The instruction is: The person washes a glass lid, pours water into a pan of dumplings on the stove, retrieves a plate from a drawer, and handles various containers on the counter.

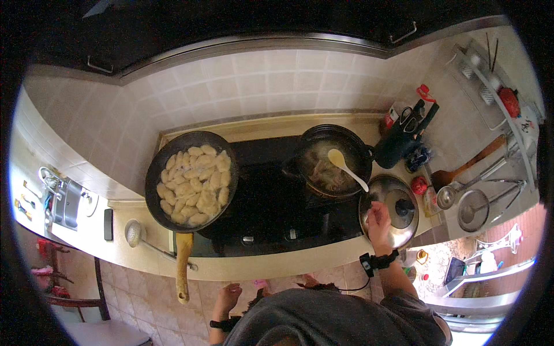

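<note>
My right hand (379, 221) is over the left part of a metal pot lid (407, 233) with a black knob, its fingers loosely bent and nothing visible in them. Just above it is the handle end of a white spoon (345, 168), which rests across a dark pot (306, 134) of steaming broth with pieces in it; the hand appears apart from the spoon. My left hand (229, 296) hangs in front of the counter's edge, fingers loosely curled and holding nothing. To its upper left is a frying pan (152, 181) full of dumplings (194, 186), its wooden handle (184, 268) jutting past the counter.
A black glass cooktop (264, 194) lies beneath both pans. A slotted skimmer (149, 242) and a phone (108, 224) lie on the left counter. At right are a dark utensil holder (391, 147), a wooden spatula (469, 160) and hanging ladles (450, 194). A chair (104, 332) stands lower left.
</note>
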`<state>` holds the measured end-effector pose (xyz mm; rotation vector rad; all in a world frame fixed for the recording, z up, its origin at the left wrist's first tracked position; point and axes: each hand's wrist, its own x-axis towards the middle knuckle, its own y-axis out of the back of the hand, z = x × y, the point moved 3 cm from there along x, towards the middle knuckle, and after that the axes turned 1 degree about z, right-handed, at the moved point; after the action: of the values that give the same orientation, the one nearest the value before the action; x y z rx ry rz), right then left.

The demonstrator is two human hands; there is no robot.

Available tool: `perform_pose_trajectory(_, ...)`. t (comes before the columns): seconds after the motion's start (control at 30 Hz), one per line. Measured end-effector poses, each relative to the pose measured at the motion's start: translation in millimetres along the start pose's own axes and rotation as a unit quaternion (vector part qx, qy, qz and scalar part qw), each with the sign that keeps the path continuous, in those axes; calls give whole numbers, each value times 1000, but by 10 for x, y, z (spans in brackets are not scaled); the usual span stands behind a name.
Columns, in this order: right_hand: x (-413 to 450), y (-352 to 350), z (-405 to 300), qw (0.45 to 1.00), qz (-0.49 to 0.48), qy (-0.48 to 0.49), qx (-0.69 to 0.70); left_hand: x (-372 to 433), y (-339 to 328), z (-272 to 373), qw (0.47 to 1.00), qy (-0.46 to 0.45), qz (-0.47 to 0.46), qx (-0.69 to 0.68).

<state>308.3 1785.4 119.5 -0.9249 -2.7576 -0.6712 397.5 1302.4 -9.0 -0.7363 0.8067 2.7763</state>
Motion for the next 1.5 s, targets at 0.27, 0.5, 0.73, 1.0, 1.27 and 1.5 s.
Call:
perform_pose_trajectory(0.27,442,92,408,999,-38,-14,20,-146,-521,100,994,89,-8,-65)
perform_pose_trajectory(0.5,692,151,359,995,-80,54,10,-169,-649,313,991,-7,86,-103)
perform_pose_trajectory(0.73,662,118,54,972,-72,83,209,-245,-457,1003,985,-19,169,-14)
perform_pose_trajectory(1.0,566,27,-142,934,-125,84,323,-358,-384,1190,952,-71,296,-6)
perform_pose_trajectory(1.27,333,-114,7,910,-212,59,351,-711,-418,1184,949,-62,307,18)
perform_pose_trajectory(1.5,-263,-478,-490,804,-552,204,87,-1038,-410,1038,969,45,244,-21)
